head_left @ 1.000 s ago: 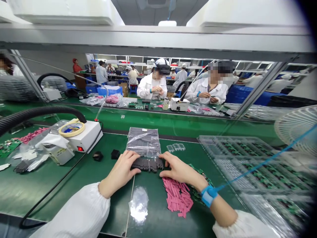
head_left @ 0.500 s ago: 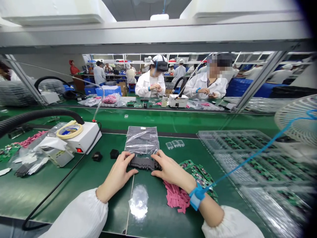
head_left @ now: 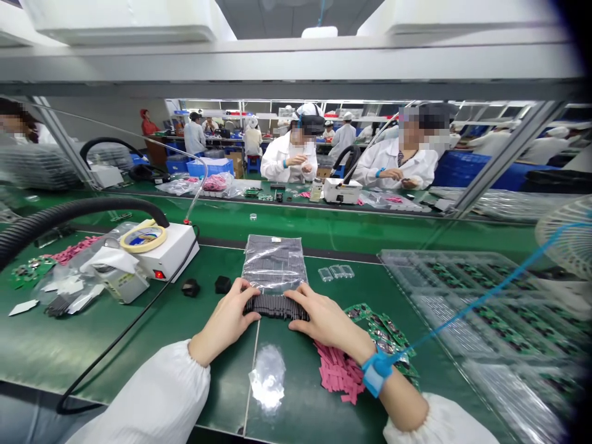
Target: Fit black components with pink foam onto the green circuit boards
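Hands drawn closer together since earlier frame - left hand (head_left: 226, 324) and right hand (head_left: 326, 320) cupped, not fisted, pressed on both ends of row of black parts (head_left: 276, 306), keeping it squared. Row laid on counter (head_left: 139, 333) against clear bag (head_left: 275, 265) - pink strips (head_left: 340, 370) by right wrist.

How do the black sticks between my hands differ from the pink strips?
The black sticks are dark; the pink strips are bright pink. The black sticks lie side by side in one row; the pink strips lie in a jumbled heap. The left hand and right hand bracket the black sticks at both ends; no fingers touch the pink strips. Both are slim pieces on the green table.
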Demonstrator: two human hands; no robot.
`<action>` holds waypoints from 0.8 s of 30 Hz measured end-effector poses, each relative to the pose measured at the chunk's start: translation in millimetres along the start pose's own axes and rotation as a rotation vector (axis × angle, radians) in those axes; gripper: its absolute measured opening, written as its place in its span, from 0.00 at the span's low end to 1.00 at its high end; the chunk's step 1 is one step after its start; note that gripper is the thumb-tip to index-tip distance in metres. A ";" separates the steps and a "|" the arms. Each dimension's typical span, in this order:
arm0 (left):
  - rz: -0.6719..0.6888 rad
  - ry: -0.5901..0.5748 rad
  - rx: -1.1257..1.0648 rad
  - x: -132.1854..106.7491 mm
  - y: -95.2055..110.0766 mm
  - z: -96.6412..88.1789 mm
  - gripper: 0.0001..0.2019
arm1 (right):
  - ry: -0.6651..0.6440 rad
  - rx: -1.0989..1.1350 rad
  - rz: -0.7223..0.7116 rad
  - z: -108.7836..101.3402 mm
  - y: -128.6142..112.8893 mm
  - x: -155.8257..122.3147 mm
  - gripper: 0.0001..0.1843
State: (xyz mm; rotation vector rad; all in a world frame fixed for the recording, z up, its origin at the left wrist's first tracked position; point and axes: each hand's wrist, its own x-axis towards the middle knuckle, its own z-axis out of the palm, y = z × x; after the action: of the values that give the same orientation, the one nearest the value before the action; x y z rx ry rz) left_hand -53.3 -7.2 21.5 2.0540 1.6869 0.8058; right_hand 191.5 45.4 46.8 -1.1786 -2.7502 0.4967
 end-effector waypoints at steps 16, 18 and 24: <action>-0.014 -0.026 -0.027 -11.9 3.5 -5.4 0.18 | 0.053 0.007 -0.015 -0.3 -1.8 -2.3 0.23; 0.000 -0.034 -0.063 -11.7 -0.7 -5.3 0.18 | 0.051 0.002 -0.013 -4.3 -3.0 -3.8 0.21; 0.043 -0.018 -0.131 -9.6 -17.1 -6.9 0.18 | 0.026 -0.009 0.012 -10.0 -7.5 -3.6 0.22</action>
State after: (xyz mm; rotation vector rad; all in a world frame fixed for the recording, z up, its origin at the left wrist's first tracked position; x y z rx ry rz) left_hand -71.9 -13.3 14.6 2.0080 1.5430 0.8851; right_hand 191.1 40.6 58.8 -1.1959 -2.7277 0.4669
